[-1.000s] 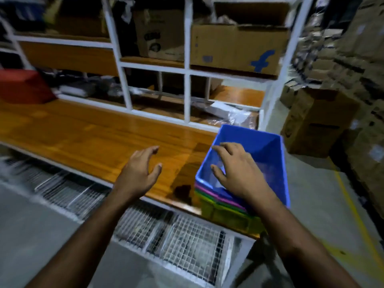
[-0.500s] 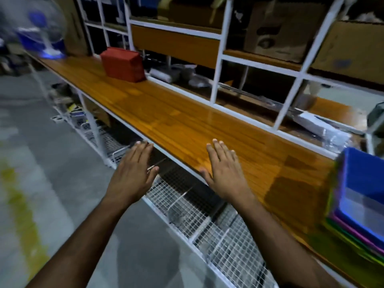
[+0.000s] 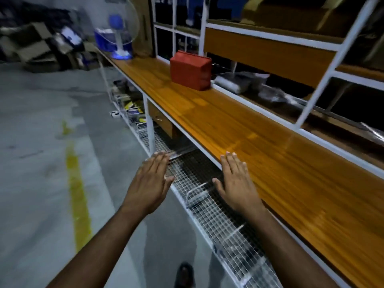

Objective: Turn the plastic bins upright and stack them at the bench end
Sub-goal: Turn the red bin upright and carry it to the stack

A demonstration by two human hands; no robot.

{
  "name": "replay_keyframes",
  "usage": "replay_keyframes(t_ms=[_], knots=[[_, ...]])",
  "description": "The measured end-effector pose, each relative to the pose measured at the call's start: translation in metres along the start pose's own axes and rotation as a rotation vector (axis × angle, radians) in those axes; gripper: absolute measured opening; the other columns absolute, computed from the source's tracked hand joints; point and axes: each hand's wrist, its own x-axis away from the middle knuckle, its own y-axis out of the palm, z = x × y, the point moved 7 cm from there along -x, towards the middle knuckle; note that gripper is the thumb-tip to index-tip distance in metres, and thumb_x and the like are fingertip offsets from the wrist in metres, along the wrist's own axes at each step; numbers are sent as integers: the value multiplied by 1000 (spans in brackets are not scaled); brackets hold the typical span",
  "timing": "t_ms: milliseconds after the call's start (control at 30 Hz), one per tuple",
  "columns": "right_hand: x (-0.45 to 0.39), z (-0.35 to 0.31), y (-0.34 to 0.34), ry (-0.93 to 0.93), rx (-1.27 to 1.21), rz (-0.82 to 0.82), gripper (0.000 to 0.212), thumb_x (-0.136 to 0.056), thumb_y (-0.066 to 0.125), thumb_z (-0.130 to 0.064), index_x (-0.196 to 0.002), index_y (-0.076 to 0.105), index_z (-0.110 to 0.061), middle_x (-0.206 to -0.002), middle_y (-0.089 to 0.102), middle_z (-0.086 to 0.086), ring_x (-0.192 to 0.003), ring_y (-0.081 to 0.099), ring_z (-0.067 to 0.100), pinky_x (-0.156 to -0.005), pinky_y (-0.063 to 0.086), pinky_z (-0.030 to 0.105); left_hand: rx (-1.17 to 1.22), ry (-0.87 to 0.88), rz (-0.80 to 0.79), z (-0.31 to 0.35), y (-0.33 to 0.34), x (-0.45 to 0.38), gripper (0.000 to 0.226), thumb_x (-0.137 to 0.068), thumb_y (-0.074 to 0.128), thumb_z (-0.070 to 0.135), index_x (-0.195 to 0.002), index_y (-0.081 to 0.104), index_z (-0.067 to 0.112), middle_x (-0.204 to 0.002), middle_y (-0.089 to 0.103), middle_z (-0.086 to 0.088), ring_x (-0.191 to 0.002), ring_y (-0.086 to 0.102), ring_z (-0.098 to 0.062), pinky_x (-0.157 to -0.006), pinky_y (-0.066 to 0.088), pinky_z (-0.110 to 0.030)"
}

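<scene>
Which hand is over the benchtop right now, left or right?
The right hand: its fingers reach over the wooden benchtop edge. The left hand hangs out over the floor and wire rack. Both are flat, holding nothing.

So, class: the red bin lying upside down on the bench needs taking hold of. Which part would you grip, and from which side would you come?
Probably grip the red bin by its two short end walls, one hand each, coming from the aisle side. It rests with its closed base up, so no rim shows to hook. Both the left hand and the right hand are open and free.
</scene>
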Motion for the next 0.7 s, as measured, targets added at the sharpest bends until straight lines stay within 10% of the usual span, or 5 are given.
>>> replay_keyframes(t_ms=[700], knots=[[-468, -129, 112, -126, -48, -28, 77, -98, 23, -60, -156, -3, -16, -165, -6, 7, -151, -10, 22, -123, 2, 49, -56, -114, 15, -324, 46, -334, 77, -91, 10, 60, -156, 10, 18, -165, 9, -2, -151, 7, -17, -121, 5, -36]])
